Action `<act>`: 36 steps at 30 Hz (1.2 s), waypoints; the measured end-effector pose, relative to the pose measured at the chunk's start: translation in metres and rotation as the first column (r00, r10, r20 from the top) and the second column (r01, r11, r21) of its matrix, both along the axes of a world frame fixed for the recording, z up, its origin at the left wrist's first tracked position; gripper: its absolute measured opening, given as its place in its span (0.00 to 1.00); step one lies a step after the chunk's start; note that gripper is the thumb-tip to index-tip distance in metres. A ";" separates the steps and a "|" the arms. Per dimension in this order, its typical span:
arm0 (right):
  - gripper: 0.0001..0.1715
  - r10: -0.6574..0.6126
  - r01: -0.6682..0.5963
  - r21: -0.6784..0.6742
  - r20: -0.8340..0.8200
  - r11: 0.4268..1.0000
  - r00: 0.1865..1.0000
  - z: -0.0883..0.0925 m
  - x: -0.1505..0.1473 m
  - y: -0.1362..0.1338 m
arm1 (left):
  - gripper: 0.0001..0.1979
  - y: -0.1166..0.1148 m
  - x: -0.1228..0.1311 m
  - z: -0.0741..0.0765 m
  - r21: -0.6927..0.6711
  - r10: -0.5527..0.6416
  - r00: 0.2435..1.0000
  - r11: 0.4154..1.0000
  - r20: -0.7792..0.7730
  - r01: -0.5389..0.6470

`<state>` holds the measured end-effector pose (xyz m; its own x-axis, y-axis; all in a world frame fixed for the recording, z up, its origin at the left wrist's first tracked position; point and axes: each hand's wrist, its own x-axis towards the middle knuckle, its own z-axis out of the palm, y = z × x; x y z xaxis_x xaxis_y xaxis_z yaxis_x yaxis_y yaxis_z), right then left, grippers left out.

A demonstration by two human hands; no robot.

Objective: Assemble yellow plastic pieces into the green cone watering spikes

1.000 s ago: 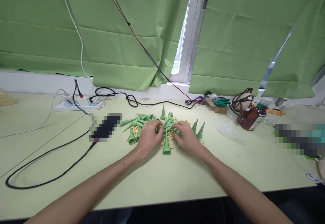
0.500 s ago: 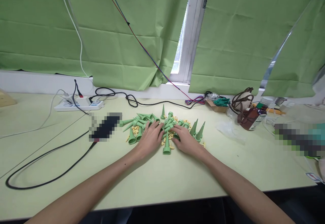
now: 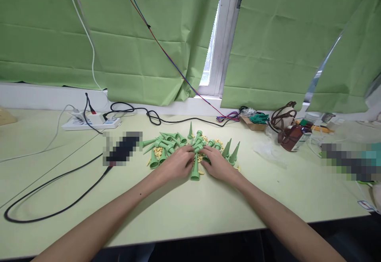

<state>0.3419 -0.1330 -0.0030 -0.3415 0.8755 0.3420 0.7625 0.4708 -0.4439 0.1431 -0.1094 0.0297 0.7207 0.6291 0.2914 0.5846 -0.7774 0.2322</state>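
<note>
A heap of hollow green plastic spikes [image 3: 166, 145], pointed at one end with a wider collar at the other, lies mixed with small yellow plastic pieces [image 3: 158, 152]. My left hand [image 3: 181, 163] rests at the front middle of the heap, fingers curled together; whatever is in them is hidden. Opposite it, my right hand [image 3: 219, 163] has its fingers and thumb bent round a green spike [image 3: 206, 159], mostly covered by the hand. Between the two hands, a single spike [image 3: 195, 172] points away with its open end toward me. Several spikes stand upright at the right [image 3: 234, 155].
A dark blurred-out device [image 3: 123, 149] with a black cable lies left of the heap. Behind it is a white power strip [image 3: 92, 123]. At the right are a crumpled plastic bag [image 3: 269, 153], a small cardboard box [image 3: 253, 124] and a brown bottle [image 3: 295, 136].
My left hand has moved slightly right and toward me, its fingers drawing together from a spread pose over the spikes. The right hand has hardly moved. The view has shifted a little.
</note>
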 end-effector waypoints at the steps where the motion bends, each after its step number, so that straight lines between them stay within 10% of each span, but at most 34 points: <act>1: 0.17 0.002 -0.002 0.004 0.002 1.000 1.000 0.000 0.000 0.000 | 0.12 0.000 0.000 -0.001 0.009 -0.005 1.000 1.000 -0.023 0.006; 31: 0.15 -0.008 0.008 0.020 0.034 1.000 0.999 -0.001 0.000 0.000 | 0.02 -0.001 -0.010 0.005 0.055 -0.099 0.978 0.992 -0.182 0.111; 36: 0.15 -0.003 0.002 0.024 0.034 1.000 0.999 -0.001 0.000 0.001 | 0.14 0.002 -0.013 0.002 0.080 -0.107 0.967 0.988 -0.229 0.129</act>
<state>0.3418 -0.1321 -0.0036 -0.3515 0.8681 0.3506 0.7782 0.4791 -0.4061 0.1305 -0.1070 0.0318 0.8416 0.5133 0.1682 0.5162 -0.8560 0.0289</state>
